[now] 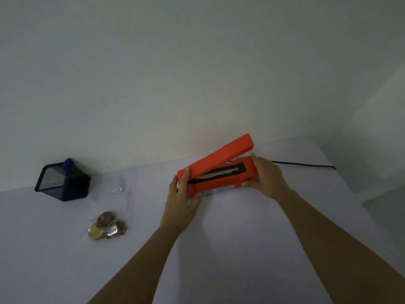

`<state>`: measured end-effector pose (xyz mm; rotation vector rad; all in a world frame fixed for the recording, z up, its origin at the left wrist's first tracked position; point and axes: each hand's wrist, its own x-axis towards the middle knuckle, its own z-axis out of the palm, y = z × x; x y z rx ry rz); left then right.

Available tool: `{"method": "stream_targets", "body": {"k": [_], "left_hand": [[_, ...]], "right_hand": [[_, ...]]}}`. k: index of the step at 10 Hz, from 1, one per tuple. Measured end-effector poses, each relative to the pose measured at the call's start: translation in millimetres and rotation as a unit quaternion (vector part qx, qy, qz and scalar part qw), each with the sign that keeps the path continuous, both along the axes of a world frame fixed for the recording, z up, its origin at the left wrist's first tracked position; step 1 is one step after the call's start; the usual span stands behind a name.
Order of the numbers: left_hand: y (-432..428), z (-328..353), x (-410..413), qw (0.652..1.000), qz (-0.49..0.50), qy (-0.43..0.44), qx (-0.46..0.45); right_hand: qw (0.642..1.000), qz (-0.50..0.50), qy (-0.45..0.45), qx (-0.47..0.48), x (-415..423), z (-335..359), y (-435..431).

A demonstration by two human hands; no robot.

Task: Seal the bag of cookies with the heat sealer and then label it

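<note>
Heat sealer [219, 163] gripped between left hand [182, 202], right hand [266, 177].

An office-like desk corner (mesh pen holder [62, 183], bare wall [175, 62], pale tabletop [241, 238]).

Orange heat sealer [215, 170], black mesh pen holder [63, 182], blue pen [68, 163]

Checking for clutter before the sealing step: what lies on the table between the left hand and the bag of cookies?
Nothing: in the head view only bare tabletop separates the left hand, gripping the heat sealer, from the bag of cookies.
</note>
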<state>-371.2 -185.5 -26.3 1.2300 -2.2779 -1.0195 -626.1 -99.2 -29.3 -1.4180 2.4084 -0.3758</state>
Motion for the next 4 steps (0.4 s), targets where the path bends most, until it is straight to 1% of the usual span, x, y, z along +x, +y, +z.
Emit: {"method": "stream_targets", "body": {"k": [2,3,4], "left_hand": [[-31,-1,-19,1.000,-0.001,-0.002,0.007],[-38,-2,-23,1.000,-0.007,-0.002,0.012],[-38,1,-20,1.000,-0.008,-0.008,0.017]], "right_hand": [[1.000,-0.005,0.012,0.000,-16,-6,-26],[1.000,-0.002,0.026,-0.006,-16,-7,-31],[0.999,-0.023,0.047,-0.008,-5,-3,-29]]}}
